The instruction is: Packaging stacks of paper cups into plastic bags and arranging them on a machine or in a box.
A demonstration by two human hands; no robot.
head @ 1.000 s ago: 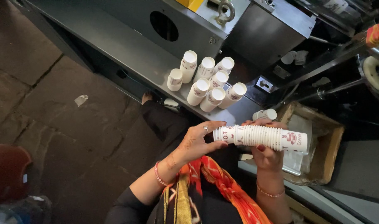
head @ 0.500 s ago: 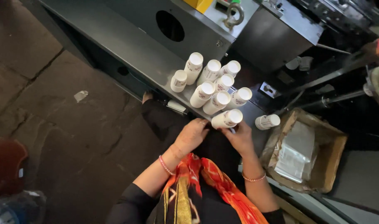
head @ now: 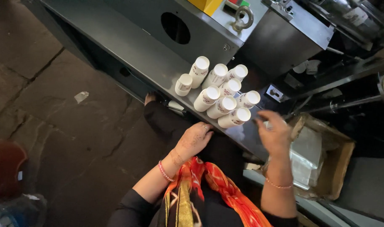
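Eight stacks of white paper cups (head: 220, 92) stand bunched on the grey metal ledge (head: 128, 50), the nearest close to its edge. Left hand (head: 195, 138), loosely curled and empty, could nudge one over; right hand (head: 276, 133) hovers spread, empty.

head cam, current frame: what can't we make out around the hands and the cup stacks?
- Right hand: motion-blurred in the head view, so its fingers and anything under them are unclear.
- Cup stacks: printing too small to make out; cup count per stack not visible.
- Cardboard box: partly behind the right hand; contents wrapped in plastic.
- Left hand: palm faces down, hidden.
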